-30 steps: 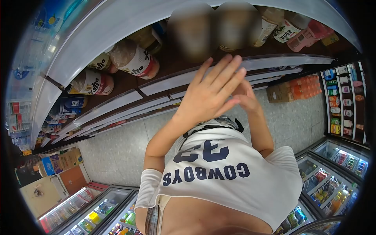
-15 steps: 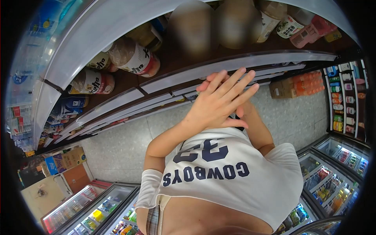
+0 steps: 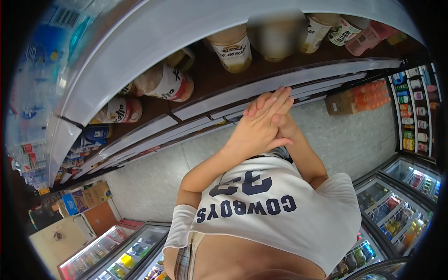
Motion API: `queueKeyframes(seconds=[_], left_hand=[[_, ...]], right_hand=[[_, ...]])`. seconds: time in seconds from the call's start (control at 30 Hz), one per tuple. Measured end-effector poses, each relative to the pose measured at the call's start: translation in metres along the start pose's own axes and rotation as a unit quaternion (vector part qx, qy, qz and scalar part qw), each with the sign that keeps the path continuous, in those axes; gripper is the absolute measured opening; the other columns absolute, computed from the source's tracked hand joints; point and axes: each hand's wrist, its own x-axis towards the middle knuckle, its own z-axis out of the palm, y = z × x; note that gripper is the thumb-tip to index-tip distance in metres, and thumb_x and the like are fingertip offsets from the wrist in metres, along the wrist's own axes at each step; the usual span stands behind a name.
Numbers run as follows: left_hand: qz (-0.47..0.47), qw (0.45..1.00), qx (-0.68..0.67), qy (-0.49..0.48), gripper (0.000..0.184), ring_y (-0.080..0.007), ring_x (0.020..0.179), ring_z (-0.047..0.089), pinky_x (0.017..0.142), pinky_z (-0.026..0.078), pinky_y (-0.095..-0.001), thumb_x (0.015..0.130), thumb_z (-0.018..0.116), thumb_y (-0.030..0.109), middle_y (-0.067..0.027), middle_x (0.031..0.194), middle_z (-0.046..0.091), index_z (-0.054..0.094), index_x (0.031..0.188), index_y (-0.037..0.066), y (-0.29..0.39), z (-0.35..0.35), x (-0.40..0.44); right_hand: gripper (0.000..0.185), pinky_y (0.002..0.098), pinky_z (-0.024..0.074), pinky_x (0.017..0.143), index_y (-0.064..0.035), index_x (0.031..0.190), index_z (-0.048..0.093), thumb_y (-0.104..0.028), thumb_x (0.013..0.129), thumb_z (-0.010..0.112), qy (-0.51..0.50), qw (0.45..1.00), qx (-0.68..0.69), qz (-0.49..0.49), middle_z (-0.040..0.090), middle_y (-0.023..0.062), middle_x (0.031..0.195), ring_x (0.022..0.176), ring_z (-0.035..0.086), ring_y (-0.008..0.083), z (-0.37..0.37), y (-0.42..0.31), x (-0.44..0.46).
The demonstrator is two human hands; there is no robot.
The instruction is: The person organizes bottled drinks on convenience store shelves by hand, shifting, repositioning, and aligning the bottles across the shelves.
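Observation:
My left hand (image 3: 255,130) lies across my right hand (image 3: 285,125) in front of the shelf edge. The left fingers are stretched out and the left thumb sticks out to the right. Fingertips of my right hand show past the upper left side of the left hand; its palm is partly hidden. The hands touch, and no object shows in either. Beyond them, a shelf (image 3: 210,100) holds a white-labelled bottle (image 3: 233,55), a large bottle with a red and white label (image 3: 170,84) and a pink bottle (image 3: 366,41). A round blur covers part of another bottle.
Cartons (image 3: 340,102) and orange bottles (image 3: 371,96) stand on the tiled floor (image 3: 149,182) at the right. Glass-doored coolers (image 3: 392,210) line the lower right and lower left. A stocked rack (image 3: 413,109) stands far right, and boxes (image 3: 86,198) sit at the left.
My hands, apart a second ago, have come together; the left fingers have drawn closer to each other. The view has shifted slightly, and a bottle label formerly under a blur now shows.

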Motion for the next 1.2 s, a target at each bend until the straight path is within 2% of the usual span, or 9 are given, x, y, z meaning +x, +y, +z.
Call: queueKeyframes(seconds=[0.17, 0.27, 0.37, 0.43, 0.53, 0.73, 0.87, 1.0, 1.2], left_hand=[[0.005, 1.000, 0.023, -0.019, 0.090, -0.0311, 0.143, 0.028, 0.113, 0.025, -0.0403, 0.078, 0.059, 0.061, -0.0199, 0.152, 0.034, 0.045, 0.137, -0.006, -0.002, 0.011, -0.002], [-0.023, 0.999, 0.011, -0.023, 0.096, -0.0331, 0.141, 0.032, 0.112, 0.029, -0.0407, 0.077, 0.064, 0.062, -0.0204, 0.151, 0.035, 0.043, 0.136, -0.010, 0.002, 0.011, -0.011], [-0.037, 0.999, 0.023, -0.014, 0.096, -0.0319, 0.143, 0.028, 0.116, 0.022, -0.0403, 0.073, 0.064, 0.063, -0.0208, 0.150, 0.036, 0.045, 0.136, -0.007, 0.002, 0.019, -0.027], [-0.045, 0.999, 0.019, -0.017, 0.098, -0.0323, 0.142, 0.030, 0.114, 0.026, -0.0402, 0.074, 0.065, 0.064, -0.0207, 0.151, 0.035, 0.044, 0.136, -0.009, 0.005, 0.015, -0.034], [-0.058, 0.998, 0.008, -0.018, 0.100, -0.0324, 0.142, 0.031, 0.113, 0.028, -0.0403, 0.074, 0.066, 0.064, -0.0206, 0.151, 0.035, 0.043, 0.137, -0.010, 0.008, 0.009, -0.047], [-0.085, 0.995, -0.048, -0.023, 0.102, -0.0322, 0.142, 0.030, 0.114, 0.026, -0.0406, 0.071, 0.068, 0.065, -0.0204, 0.151, 0.034, 0.043, 0.137, -0.010, 0.003, 0.000, -0.078], [-0.077, 0.994, -0.076, -0.025, 0.104, -0.0321, 0.142, 0.030, 0.115, 0.025, -0.0408, 0.069, 0.070, 0.065, -0.0202, 0.151, 0.034, 0.043, 0.137, -0.010, -0.009, -0.017, -0.098], [-0.013, 0.998, -0.056, 0.018, 0.104, -0.0330, 0.142, 0.029, 0.116, 0.019, -0.0478, 0.062, 0.072, 0.064, -0.0190, 0.151, 0.035, 0.046, 0.137, -0.004, -0.022, -0.037, -0.114], [0.040, 0.995, -0.060, 0.071, 0.103, -0.0359, 0.142, 0.028, 0.115, 0.016, -0.0557, 0.060, 0.074, 0.064, -0.0185, 0.149, 0.036, 0.047, 0.138, 0.003, -0.026, -0.052, -0.131]], right_hand=[[0.043, 0.0429, 0.0378, 0.103, -0.0053, 0.110, 0.051, -0.026, 0.075, 0.066, 0.014, 1.000, 0.009, -0.007, 0.054, 0.0114, 0.105, 0.110, 0.049, 0.0266, 0.002, 0.009, -0.006], [0.039, 0.0424, 0.0390, 0.101, -0.0056, 0.107, 0.054, -0.026, 0.075, 0.065, 0.028, 1.000, 0.013, -0.005, 0.056, 0.0109, 0.101, 0.107, 0.051, 0.0261, 0.004, 0.016, -0.011], [0.035, 0.0419, 0.0403, 0.100, -0.0059, 0.103, 0.056, -0.025, 0.075, 0.064, 0.043, 0.999, 0.008, 0.001, 0.058, 0.0103, 0.097, 0.103, 0.053, 0.0256, 0.010, 0.021, -0.012], [0.032, 0.0416, 0.0411, 0.099, -0.0061, 0.100, 0.057, -0.025, 0.075, 0.063, 0.057, 0.998, 0.008, 0.013, 0.059, 0.0099, 0.094, 0.101, 0.054, 0.0252, 0.020, 0.020, -0.011], [0.017, 0.0380, 0.0422, 0.091, -0.0115, 0.082, 0.049, -0.022, 0.076, 0.061, 0.111, 0.992, -0.045, 0.034, 0.049, 0.0059, 0.076, 0.085, 0.049, 0.0218, 0.045, 0.020, -0.009], [0.010, 0.0382, 0.0413, 0.096, -0.0103, 0.078, 0.049, -0.012, 0.081, 0.058, 0.124, 0.991, 0.006, 0.057, 0.052, 0.0065, 0.084, 0.090, 0.053, 0.0199, 0.063, 0.044, -0.010], [0.023, 0.0382, 0.0423, 0.091, -0.0086, 0.098, 0.051, -0.015, 0.077, 0.059, 0.210, 0.977, 0.026, 0.033, 0.050, 0.0071, 0.085, 0.089, 0.049, 0.0217, 0.094, 0.069, -0.002], [0.029, 0.0385, 0.0417, 0.091, -0.0090, 0.104, 0.050, -0.016, 0.077, 0.059, 0.264, 0.963, 0.056, 0.011, 0.050, 0.0076, 0.088, 0.091, 0.048, 0.0223, 0.118, 0.111, 0.001], [0.037, 0.0388, 0.0409, 0.092, -0.0095, 0.113, 0.048, -0.017, 0.078, 0.059, 0.198, 0.979, 0.043, 0.020, 0.049, 0.0083, 0.093, 0.096, 0.047, 0.0233, 0.121, 0.119, 0.007]])
